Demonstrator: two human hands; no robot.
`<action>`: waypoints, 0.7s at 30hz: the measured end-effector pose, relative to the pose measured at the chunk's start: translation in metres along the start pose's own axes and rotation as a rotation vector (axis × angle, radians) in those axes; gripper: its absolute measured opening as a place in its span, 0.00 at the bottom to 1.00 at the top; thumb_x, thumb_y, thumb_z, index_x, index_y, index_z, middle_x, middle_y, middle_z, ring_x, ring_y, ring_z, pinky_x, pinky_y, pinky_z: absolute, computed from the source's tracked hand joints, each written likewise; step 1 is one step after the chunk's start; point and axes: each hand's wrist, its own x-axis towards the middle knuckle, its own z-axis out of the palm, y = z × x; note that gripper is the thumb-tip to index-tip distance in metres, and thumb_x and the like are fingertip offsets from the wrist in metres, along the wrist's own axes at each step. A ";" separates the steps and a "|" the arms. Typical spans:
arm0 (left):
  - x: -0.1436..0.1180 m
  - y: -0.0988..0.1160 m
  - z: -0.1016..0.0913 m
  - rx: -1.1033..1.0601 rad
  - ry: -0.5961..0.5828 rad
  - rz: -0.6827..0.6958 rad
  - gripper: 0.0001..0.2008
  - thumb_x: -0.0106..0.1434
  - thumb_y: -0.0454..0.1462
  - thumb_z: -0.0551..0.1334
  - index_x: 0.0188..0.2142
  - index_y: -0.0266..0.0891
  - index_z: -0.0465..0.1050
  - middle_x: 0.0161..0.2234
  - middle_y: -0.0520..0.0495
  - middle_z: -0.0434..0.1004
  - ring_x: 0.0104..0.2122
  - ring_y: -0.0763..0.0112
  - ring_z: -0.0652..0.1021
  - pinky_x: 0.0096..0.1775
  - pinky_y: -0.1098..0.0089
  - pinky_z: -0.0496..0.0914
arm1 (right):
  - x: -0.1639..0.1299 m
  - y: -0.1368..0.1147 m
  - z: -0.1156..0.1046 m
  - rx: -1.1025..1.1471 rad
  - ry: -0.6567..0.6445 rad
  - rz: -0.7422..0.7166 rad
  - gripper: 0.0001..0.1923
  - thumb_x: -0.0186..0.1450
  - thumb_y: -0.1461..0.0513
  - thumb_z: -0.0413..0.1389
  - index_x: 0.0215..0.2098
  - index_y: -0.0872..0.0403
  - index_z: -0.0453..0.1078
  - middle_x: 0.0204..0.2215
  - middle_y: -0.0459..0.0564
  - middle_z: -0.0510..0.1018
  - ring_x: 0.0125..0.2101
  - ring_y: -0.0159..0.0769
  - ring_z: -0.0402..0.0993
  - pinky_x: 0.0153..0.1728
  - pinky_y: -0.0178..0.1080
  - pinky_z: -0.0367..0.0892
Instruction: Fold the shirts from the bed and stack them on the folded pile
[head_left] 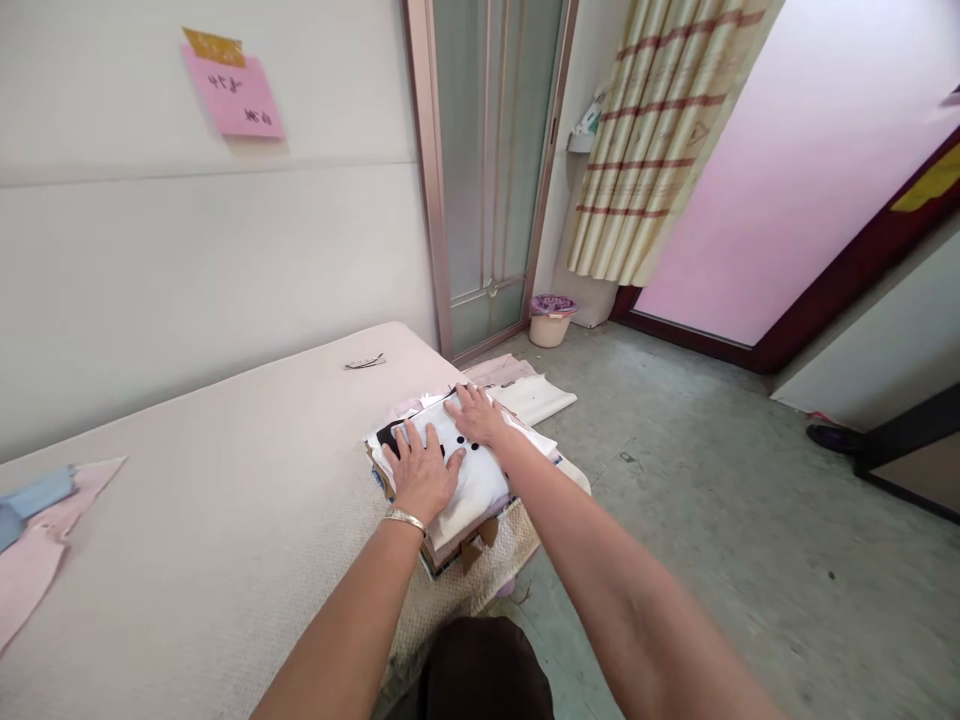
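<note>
A stack of folded cloth pieces (469, 515) lies at the near right corner of the covered table. White fabric with black dots (480, 485) forms its top layer. On the left part of that layer my left hand (424, 470) rests with its fingers spread, a bracelet at the wrist. Farther back on the same white fabric, my right hand (480, 415) lies flat with fingers extended. Brown, dark and patterned edges show beneath the top layer. Both palms hide part of the fabric.
Small scissors-like snips (365, 362) lie toward the table's (225, 480) far side. Pink and blue cloth (45, 520) is at the left. White and pink fabric (532, 398) sits beyond the stack. A lined bin (551, 328) stands near the sliding door (487, 150).
</note>
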 end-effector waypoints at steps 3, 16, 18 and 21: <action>-0.015 0.017 -0.017 0.045 0.046 0.092 0.32 0.73 0.50 0.47 0.69 0.35 0.59 0.72 0.30 0.49 0.71 0.39 0.50 0.65 0.36 0.47 | -0.018 0.004 -0.020 0.002 0.065 -0.052 0.36 0.74 0.42 0.32 0.76 0.46 0.36 0.75 0.52 0.40 0.73 0.47 0.35 0.67 0.62 0.41; -0.032 0.019 0.030 0.076 -0.014 0.163 0.34 0.73 0.55 0.44 0.72 0.42 0.53 0.73 0.34 0.45 0.71 0.37 0.49 0.62 0.28 0.46 | -0.031 0.033 0.030 -0.197 0.031 -0.099 0.35 0.75 0.45 0.35 0.75 0.50 0.42 0.75 0.54 0.39 0.72 0.51 0.34 0.65 0.66 0.39; -0.034 0.021 0.024 0.075 -0.035 0.166 0.35 0.73 0.55 0.45 0.72 0.40 0.53 0.73 0.33 0.47 0.70 0.36 0.51 0.62 0.27 0.48 | -0.032 0.032 0.025 -0.188 0.000 -0.094 0.35 0.75 0.46 0.35 0.75 0.50 0.42 0.75 0.54 0.40 0.72 0.52 0.34 0.65 0.67 0.40; -0.034 0.019 0.005 0.076 -0.003 0.231 0.35 0.72 0.55 0.45 0.71 0.39 0.55 0.72 0.32 0.50 0.70 0.37 0.53 0.62 0.29 0.50 | -0.036 0.026 0.008 -0.180 -0.044 -0.090 0.34 0.75 0.46 0.37 0.74 0.50 0.46 0.74 0.56 0.44 0.72 0.53 0.37 0.64 0.69 0.41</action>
